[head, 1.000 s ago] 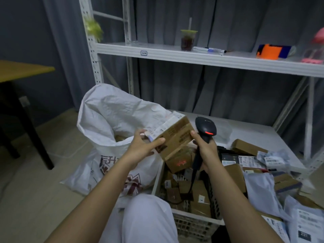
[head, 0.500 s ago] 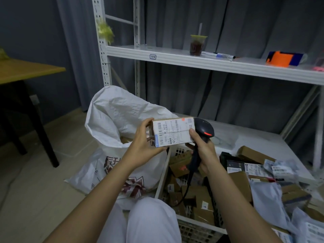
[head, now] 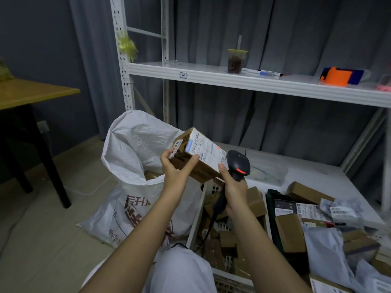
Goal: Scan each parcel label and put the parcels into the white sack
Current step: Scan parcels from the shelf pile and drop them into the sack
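My left hand [head: 176, 169] grips a small brown cardboard parcel [head: 196, 163] with a white shipping label [head: 206, 150] turned up and to the right. My right hand [head: 231, 186] holds a black handheld scanner [head: 238, 164] whose red light glows, and its thumb touches the parcel's right end. A small red spot sits on the label. The white sack [head: 135, 149] stands open just left of and below the parcel, with brown parcels visible inside.
A white crate [head: 195, 218] of small cardboard parcels sits below my hands. More boxes and grey mailer bags [head: 325, 246] lie on the low white shelf at right. The upper shelf [head: 211, 78] carries a drink cup [head: 235, 61]. A wooden table [head: 31, 94] stands at left.
The parcel has risen and tilted, so its label now faces up and right instead of straight at me. The scanner stays close to its right end.
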`<control>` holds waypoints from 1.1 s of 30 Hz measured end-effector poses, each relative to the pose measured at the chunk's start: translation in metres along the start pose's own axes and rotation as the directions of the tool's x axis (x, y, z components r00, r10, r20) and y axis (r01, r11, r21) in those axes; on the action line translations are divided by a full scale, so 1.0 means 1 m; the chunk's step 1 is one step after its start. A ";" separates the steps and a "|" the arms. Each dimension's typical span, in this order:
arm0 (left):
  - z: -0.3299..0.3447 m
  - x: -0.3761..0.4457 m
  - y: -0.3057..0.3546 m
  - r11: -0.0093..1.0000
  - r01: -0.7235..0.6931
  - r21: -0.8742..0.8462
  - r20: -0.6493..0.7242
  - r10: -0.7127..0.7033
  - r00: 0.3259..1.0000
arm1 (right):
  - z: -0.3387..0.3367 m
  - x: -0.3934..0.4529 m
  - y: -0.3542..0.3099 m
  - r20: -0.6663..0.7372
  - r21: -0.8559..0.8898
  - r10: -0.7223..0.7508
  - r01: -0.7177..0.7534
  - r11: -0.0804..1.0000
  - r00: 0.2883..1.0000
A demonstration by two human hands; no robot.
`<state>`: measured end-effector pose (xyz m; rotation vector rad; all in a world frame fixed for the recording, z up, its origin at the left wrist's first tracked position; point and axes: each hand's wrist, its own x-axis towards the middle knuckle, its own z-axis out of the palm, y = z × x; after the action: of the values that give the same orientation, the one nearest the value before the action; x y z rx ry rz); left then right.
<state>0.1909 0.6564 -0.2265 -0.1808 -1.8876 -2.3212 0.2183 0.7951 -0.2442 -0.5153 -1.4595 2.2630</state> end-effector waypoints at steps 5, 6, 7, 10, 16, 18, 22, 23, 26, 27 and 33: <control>0.016 0.011 -0.001 0.984 0.134 -0.119 -0.004 -0.135 0.991 | 0.011 0.000 0.006 0.009 -0.002 -0.033 0.033 0.999 0.999; 0.015 0.014 -0.001 0.986 0.151 -0.073 -0.019 -0.153 0.988 | 0.010 0.001 0.007 0.021 -0.014 -0.034 0.034 0.999 0.999; 0.013 0.017 -0.001 0.986 0.162 -0.040 -0.028 -0.163 0.986 | 0.008 0.002 0.007 0.037 -0.023 -0.028 0.029 0.999 0.999; 0.000 0.031 0.004 0.984 0.168 0.059 -0.008 -0.168 0.986 | -0.004 0.011 0.000 0.123 -0.178 -0.021 0.043 0.983 0.992; -0.024 0.060 0.017 0.937 0.067 0.342 0.087 -0.103 0.991 | -0.024 0.014 -0.021 0.305 -0.428 -0.009 0.146 0.892 0.952; -0.023 0.066 0.017 0.922 0.032 0.386 0.127 -0.087 0.988 | -0.025 0.009 -0.026 0.346 -0.478 0.003 0.174 0.861 0.938; -0.021 0.076 0.015 0.907 0.042 0.418 0.159 -0.119 0.980 | -0.031 -0.004 -0.035 0.426 -0.545 0.025 0.235 0.805 0.905; -0.021 0.077 0.014 0.905 0.045 0.423 0.171 -0.128 0.977 | -0.034 -0.007 -0.036 0.438 -0.546 0.029 0.240 0.803 0.899; -0.020 0.078 0.011 0.903 0.040 0.428 0.182 -0.129 0.975 | -0.039 -0.017 -0.037 0.420 -0.540 0.033 0.220 0.812 0.907; -0.019 0.078 0.009 0.899 0.032 0.437 0.181 -0.123 0.976 | -0.040 -0.020 -0.037 0.413 -0.536 0.030 0.216 0.816 0.910; -0.020 0.077 0.005 0.883 0.004 0.470 0.183 -0.102 0.978 | -0.039 -0.028 -0.038 0.372 -0.571 0.012 0.219 0.792 0.928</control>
<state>0.1157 0.6329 -0.2117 -0.3203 -2.5178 -1.8547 0.2668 0.8249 -0.2220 -0.1752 -2.3625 1.8219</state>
